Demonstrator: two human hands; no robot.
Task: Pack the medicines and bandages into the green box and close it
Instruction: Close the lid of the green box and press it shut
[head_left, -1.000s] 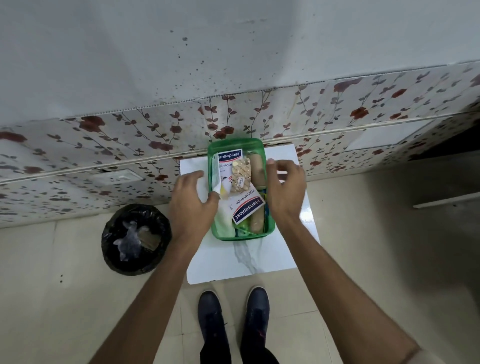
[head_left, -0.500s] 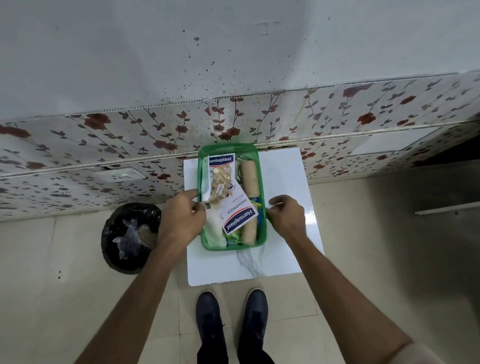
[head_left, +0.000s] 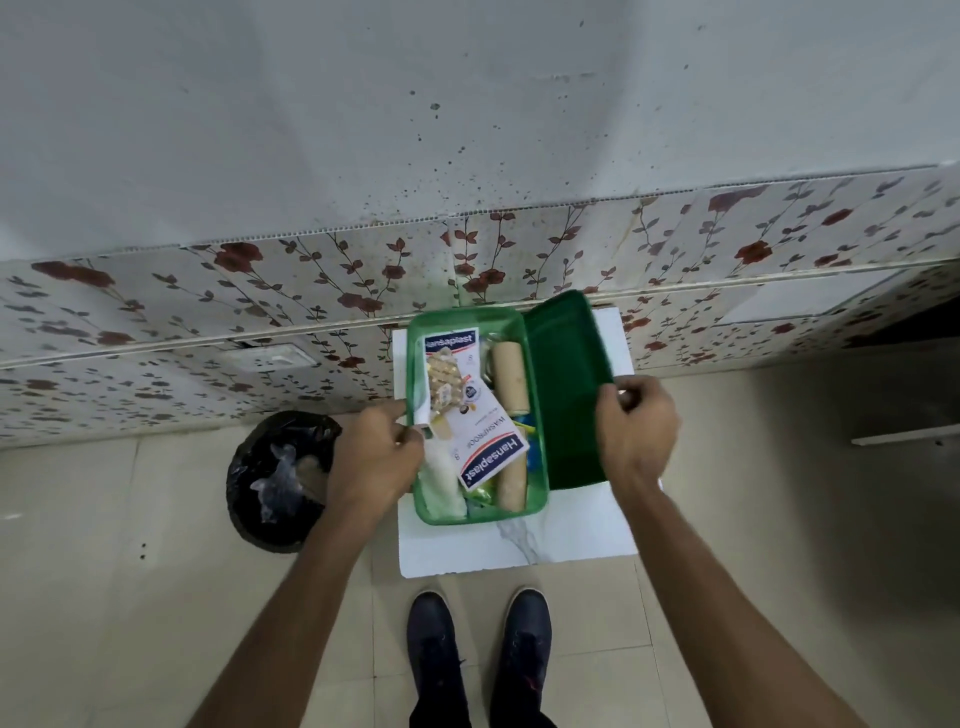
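The green box (head_left: 483, 515) sits on a small white marble-top table (head_left: 519, 545). Inside it lie two Hansaplast plaster packs (head_left: 491, 457), a blister strip of pills (head_left: 444, 384), two tan bandage rolls (head_left: 510, 379) and white gauze (head_left: 441, 491). Its dark green lid (head_left: 563, 389) stands tilted up along the box's right side. My right hand (head_left: 636, 431) is shut on the lid's outer edge. My left hand (head_left: 374, 457) presses against the box's left rim, fingers curled at the wall.
A black-lined waste bin (head_left: 280, 478) stands on the floor left of the table. A floral-tiled wall (head_left: 260, 322) runs right behind the table. My two dark shoes (head_left: 478, 654) stand on beige floor tiles below the table's front edge.
My right hand has taken hold of the green lid and raised it up at the box's right side. The left hand stays at the left rim.
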